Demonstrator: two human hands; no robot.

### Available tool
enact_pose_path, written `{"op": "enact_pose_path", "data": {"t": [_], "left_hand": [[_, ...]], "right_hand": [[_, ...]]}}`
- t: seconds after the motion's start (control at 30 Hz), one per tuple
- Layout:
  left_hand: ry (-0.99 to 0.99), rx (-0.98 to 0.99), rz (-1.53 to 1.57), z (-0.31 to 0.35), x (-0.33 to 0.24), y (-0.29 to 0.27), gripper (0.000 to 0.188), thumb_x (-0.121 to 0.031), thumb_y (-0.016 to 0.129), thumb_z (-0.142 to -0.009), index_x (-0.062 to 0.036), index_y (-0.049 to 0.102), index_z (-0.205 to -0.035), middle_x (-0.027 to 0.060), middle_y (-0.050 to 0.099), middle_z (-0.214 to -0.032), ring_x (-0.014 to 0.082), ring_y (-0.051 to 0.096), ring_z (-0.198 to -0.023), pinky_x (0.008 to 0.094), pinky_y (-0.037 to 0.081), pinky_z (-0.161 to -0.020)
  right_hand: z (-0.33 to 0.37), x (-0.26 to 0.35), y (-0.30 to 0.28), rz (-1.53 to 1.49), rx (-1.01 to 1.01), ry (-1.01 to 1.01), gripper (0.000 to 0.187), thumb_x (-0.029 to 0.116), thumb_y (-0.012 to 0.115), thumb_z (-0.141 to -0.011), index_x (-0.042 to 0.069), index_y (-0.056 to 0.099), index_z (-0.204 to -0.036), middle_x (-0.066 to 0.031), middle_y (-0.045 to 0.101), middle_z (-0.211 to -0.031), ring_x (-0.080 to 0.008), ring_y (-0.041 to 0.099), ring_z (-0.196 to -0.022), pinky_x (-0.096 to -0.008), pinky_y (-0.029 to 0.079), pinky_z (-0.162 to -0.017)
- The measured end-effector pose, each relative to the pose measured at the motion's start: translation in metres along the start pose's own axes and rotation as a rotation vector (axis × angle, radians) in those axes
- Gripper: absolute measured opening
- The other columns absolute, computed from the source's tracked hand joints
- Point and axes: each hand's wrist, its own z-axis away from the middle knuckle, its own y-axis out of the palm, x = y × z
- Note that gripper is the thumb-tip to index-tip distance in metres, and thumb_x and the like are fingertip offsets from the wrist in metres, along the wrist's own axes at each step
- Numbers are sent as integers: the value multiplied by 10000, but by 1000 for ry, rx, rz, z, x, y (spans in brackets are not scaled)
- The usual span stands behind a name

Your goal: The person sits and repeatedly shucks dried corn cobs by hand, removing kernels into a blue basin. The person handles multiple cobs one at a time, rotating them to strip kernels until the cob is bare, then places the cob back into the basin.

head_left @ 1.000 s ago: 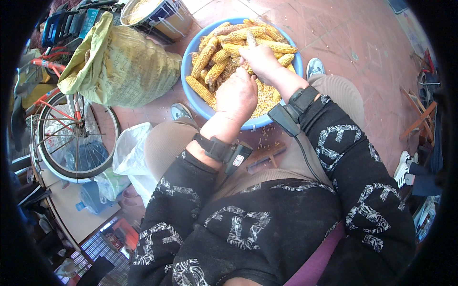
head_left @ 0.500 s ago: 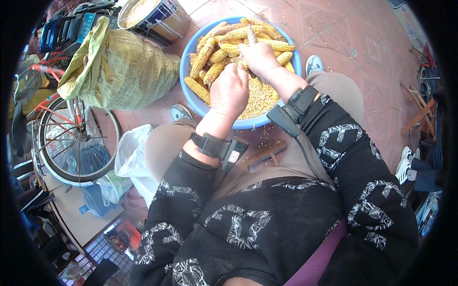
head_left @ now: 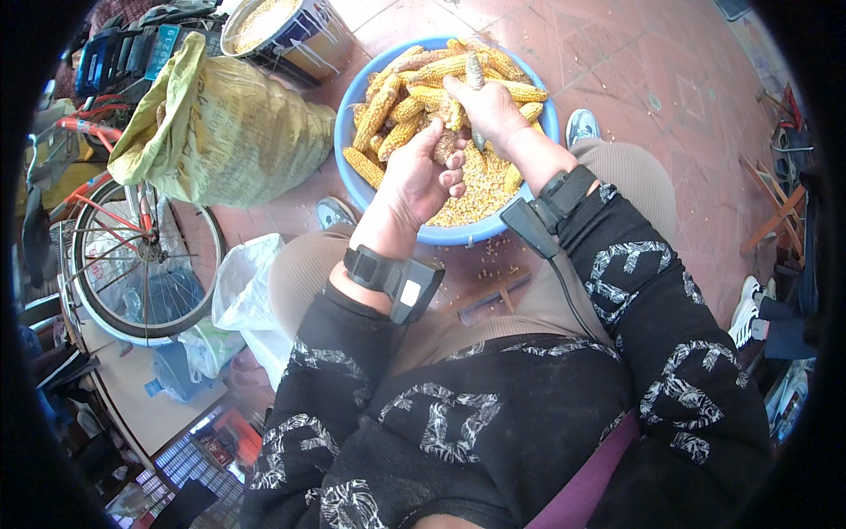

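Observation:
A blue basin [head_left: 348, 167] between my knees holds several yellow ears of corn [head_left: 379, 110], with loose kernels [head_left: 467, 198] heaped at its near side. Over the ears, my left hand [head_left: 416, 176] is turned partly palm up, its fingers curled round a brownish, partly stripped ear of corn [head_left: 447, 145]. Just to its right, my right hand [head_left: 492, 115] is closed on a slim grey rod-like piece [head_left: 476, 72] that sticks out above and below the fist. Whether that piece is a bare cob or a tool, I cannot tell. Both hands are close together.
A full yellow woven sack [head_left: 247, 132] stands left of the basin, with a bucket of kernels [head_left: 264, 25] behind it. A bicycle wheel [head_left: 145, 256] and a white plastic bag [head_left: 247, 286] are at left. A small wooden stool [head_left: 493, 295] sits below the basin; scattered kernels dot the tiles.
My left hand has rolled palm upward and shifted slightly down and left, showing its curled fingers. My right hand has moved slightly right, with the grey piece now upright and showing below the fist.

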Motion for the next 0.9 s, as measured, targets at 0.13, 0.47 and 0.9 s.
{"op": "enact_pose_path", "data": {"t": [0.13,0.47,0.9], "left_hand": [[117,-140,-144,-1,5,0,317,-381,469,-935,-68,508,-917,7,459,-645,91,387,-465,279,376,-468],[672,-624,-1271,-21,27,-1,248,-238,500,-934,5,459,-959,164,589,-788,298,585,-632,420,474,-601],[762,-532,-1306,-12,25,8,313,-267,449,-931,34,505,-867,281,586,-759,444,587,-748,497,457,-683]], "right_hand": [[0,4,-4,-105,46,106,380,366,598,-873,-11,641,-901,-47,588,-741,-128,550,-642,-271,443,-563],[-13,-7,8,-153,15,32,484,435,601,-824,-46,659,-831,-114,615,-710,-193,560,-671,-342,456,-634],[1,13,4,58,103,62,716,327,498,-899,155,106,-1472,-96,592,-717,-167,531,-465,-304,443,-370]]}}
